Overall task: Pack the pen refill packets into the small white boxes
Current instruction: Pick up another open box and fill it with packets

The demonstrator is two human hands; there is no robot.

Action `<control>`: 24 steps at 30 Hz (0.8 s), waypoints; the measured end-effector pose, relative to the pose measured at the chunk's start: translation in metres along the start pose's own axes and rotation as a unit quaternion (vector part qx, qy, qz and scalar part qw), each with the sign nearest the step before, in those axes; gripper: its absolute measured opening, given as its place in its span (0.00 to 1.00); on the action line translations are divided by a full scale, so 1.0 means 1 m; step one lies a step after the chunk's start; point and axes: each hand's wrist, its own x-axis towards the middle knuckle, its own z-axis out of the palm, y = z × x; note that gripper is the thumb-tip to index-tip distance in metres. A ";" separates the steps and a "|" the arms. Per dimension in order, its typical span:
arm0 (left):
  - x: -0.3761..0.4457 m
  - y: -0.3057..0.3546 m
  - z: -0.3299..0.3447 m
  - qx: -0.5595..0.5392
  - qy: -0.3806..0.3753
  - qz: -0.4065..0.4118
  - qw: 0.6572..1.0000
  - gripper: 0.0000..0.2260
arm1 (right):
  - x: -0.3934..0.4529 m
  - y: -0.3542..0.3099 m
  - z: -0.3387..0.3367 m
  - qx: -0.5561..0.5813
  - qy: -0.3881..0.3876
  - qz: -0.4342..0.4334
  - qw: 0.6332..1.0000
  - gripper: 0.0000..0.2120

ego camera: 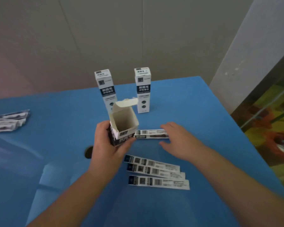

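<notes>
Blue table (195,104) across frame. 3 white boxes: 2 upright, shut, upper centre (105,89) (143,89); 1 open box (121,128) gripped by left hand (107,145), centre. Right hand (177,138) fingers spread, relaxed, on 1 refill packet (150,134) beside open box. 3 packets (157,172) lower centre; pile (8,122) far left, count unclear.

A plain indoor packing station, likely a small workroom rather than a home kitchen or shop. A blue table (187,104) stands against bare grey wall panels (105,38) at 12 o'clock. A white pillar (252,46) rises at 2 o'clock, with a colourful patterned floor (269,120) at 3 o'clock. Stock lies sorted: boxes (142,89) upright, packets (157,172) in rows.
</notes>
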 end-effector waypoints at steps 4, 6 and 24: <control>-0.018 -0.025 -0.046 -0.006 0.028 -0.044 0.999 0.34 | 0.012 -0.030 0.021 -0.067 -0.001 -0.043 0.997 0.21; -0.025 -0.029 -0.058 -0.003 0.026 -0.051 0.998 0.36 | 0.017 -0.039 0.022 -0.105 0.026 -0.038 0.993 0.15; -0.045 -0.028 -0.070 -0.031 0.003 -0.061 0.998 0.24 | -0.010 -0.075 -0.005 -0.140 0.036 0.078 0.986 0.06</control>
